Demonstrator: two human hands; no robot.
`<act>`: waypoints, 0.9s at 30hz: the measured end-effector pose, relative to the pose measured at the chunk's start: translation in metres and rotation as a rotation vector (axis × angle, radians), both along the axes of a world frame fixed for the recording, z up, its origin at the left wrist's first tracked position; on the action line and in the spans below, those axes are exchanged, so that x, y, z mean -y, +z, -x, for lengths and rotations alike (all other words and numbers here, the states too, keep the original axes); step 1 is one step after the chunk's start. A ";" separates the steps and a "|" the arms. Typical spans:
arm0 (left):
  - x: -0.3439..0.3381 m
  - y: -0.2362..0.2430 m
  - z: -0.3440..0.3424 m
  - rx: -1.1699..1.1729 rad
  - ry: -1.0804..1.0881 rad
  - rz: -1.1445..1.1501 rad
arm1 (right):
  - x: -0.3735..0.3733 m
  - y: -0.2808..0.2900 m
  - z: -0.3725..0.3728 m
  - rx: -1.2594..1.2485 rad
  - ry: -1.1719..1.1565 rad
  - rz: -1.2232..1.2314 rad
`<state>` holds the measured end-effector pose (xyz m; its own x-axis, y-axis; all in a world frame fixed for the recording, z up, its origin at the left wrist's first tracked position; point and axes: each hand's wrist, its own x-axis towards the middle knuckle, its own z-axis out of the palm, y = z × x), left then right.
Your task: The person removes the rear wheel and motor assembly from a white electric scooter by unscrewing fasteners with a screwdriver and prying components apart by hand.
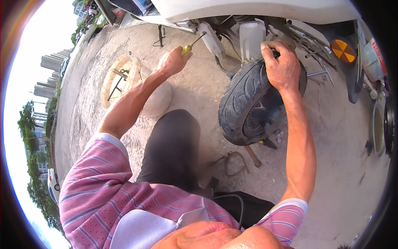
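Observation:
My left hand point(172, 63) is closed round the yellow handle of a screwdriver point(187, 50), its thin shaft slanting up to the right. The shaft's tip lies near a whitish flat part under the white vehicle body point(257, 9). My right hand point(282, 66) grips the top edge of a black motorcycle tyre point(241, 101) on a dark wheel, thumb on the near side. Part of that hand's fingers is hidden behind the rubber. The wheel stands tilted on the ground, in front of the vehicle's pale fork leg point(252, 39).
At the left, a pale plastic bucket point(159, 97) lies beside a tub with metal tools. A wooden handle point(253, 157) and a loop of strap point(236, 164) lie below the tyre. To the right are a cross-shaped wrench point(325, 72), an orange reflector point(343, 51) and a white bucket point(374, 60).

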<state>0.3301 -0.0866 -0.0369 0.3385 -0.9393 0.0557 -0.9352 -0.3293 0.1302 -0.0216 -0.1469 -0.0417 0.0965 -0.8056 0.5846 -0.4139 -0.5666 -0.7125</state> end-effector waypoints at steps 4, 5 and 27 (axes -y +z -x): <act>0.012 0.012 -0.020 -0.866 0.238 -0.288 | -0.001 -0.002 0.000 0.025 0.003 0.001; 0.013 0.015 -0.008 -1.028 0.259 -0.298 | 0.000 -0.002 0.004 0.004 -0.028 -0.002; 0.005 -0.003 -0.015 0.059 -0.005 -0.088 | -0.003 -0.001 -0.002 0.065 0.002 -0.044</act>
